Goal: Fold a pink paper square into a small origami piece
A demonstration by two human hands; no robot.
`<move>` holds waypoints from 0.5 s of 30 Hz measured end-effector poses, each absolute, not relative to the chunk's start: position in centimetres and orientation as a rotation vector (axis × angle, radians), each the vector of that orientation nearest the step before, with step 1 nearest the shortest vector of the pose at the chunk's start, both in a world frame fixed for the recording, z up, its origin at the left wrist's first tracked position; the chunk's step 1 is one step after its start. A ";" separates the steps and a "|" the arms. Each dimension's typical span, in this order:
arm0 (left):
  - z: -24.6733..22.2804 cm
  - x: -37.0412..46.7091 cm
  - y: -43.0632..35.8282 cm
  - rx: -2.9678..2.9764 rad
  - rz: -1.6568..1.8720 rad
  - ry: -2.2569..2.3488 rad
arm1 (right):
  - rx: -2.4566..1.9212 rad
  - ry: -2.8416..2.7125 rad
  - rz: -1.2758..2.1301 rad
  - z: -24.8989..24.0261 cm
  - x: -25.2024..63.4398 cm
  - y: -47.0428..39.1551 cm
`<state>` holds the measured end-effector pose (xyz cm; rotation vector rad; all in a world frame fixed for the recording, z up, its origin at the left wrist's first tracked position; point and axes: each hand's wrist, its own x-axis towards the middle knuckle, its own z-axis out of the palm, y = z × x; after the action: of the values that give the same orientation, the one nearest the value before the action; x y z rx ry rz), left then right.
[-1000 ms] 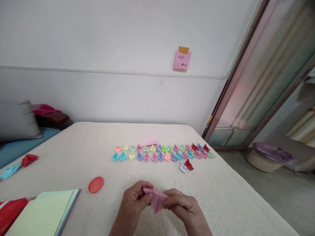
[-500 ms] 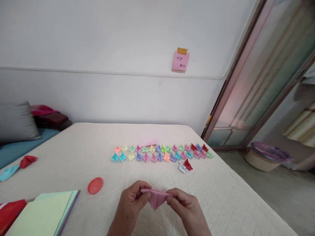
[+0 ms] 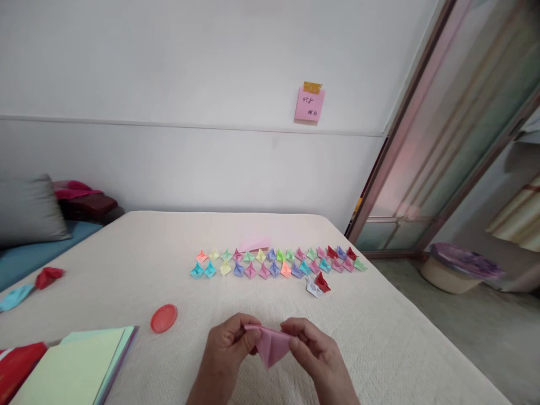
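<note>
Near the front of the cloth-covered table, a folded pink paper [image 3: 272, 345] points downward between my two hands. Its left corner is pinched between the thumb and fingers of my left hand [image 3: 230, 350]. My right hand [image 3: 314, 351] grips the right corner, with the thumb in front and the fingers behind. Beyond them, small folded paper boats [image 3: 274, 270] in many colours stand in two rows. A white boat [image 3: 314, 287] and a dark red boat [image 3: 322, 282] sit together in front of the rows.
A red round lid [image 3: 163, 318] lies left of my hands. Stacked coloured paper [image 3: 70, 365] and a red packet [image 3: 19, 365] are at the front left. Red [image 3: 49, 277] and light blue [image 3: 16, 297] pieces lie at the left edge. Pink paper [image 3: 256, 244] lies behind the boats.
The pink paper has tilted, its lower point slightly lower and more of its front showing. My right hand has shifted a little left and up along its edge.
</note>
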<state>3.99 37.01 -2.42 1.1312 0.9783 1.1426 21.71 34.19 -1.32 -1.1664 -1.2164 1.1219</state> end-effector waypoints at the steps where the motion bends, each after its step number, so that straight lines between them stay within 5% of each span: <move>1: -2.4 4.0 37.0 1.157 1.116 0.981 | -1.184 -1.254 1.110 -1.1 21.6 34.1; 15: -2.4 4.7 36.1 1.529 1.039 1.081 | -1.317 -1.354 1.012 -2.6 20.6 34.3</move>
<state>4.73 36.07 -2.44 1.5291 1.0809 1.0394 20.62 34.30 -2.57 -1.3173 -1.3537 1.0119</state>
